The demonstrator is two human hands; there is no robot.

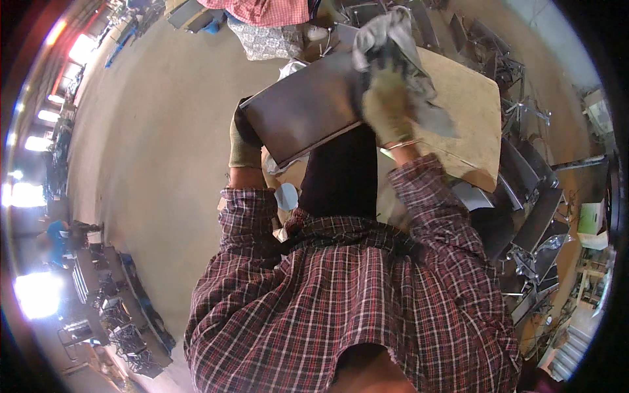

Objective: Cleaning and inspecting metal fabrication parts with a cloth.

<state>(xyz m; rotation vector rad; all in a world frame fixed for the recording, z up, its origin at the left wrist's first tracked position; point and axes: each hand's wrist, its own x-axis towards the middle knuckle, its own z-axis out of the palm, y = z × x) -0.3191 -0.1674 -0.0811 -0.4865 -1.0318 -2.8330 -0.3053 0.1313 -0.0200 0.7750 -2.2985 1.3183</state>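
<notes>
A dark brown rectangular panel (301,108) lies tilted across my lap, its surface smooth and slightly shiny. My left hand (245,139), in a pale glove with dark fingers, is closed around the panel's left edge; the fingertips are partly hidden. Over the panel's right end is my right hand (388,105), also gloved and smeared by motion. It grips a crumpled grey cloth (429,114), which spreads past the fingers on both sides and hangs toward the right. I cannot see exactly where the cloth touches the panel.
A tan board with rounded corners (468,98) is just right of my right hand. Several dark panels (537,219) are piled farther right, with clear plastic wrap among them. Another person in a pink checked top (275,10) is at the far side. Grey floor (157,131) stretches left.
</notes>
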